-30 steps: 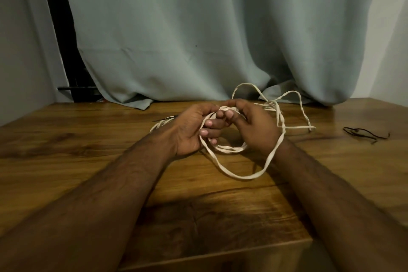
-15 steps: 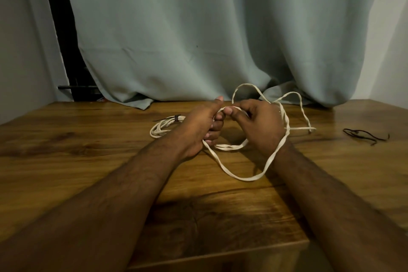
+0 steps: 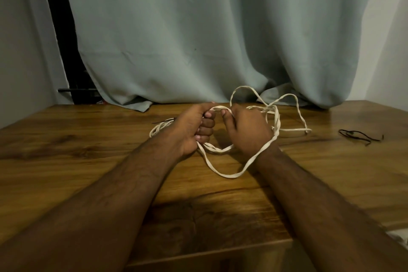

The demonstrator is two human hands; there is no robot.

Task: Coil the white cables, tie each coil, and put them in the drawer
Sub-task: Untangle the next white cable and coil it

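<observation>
Coiling is under way: over the table [image 3: 88, 139] the left hand [image 3: 189, 130] fists the cable [image 3: 227, 175] while the right hand [image 3: 247, 130] pinches it (loose loops trail right), so next another loop must be gathered.

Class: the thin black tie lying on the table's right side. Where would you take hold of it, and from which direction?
Pinch the black tie at its bunched left end, coming straight down from above with the right hand. It lies flat on the table, strands gathered there, with bare wood around it.
</observation>
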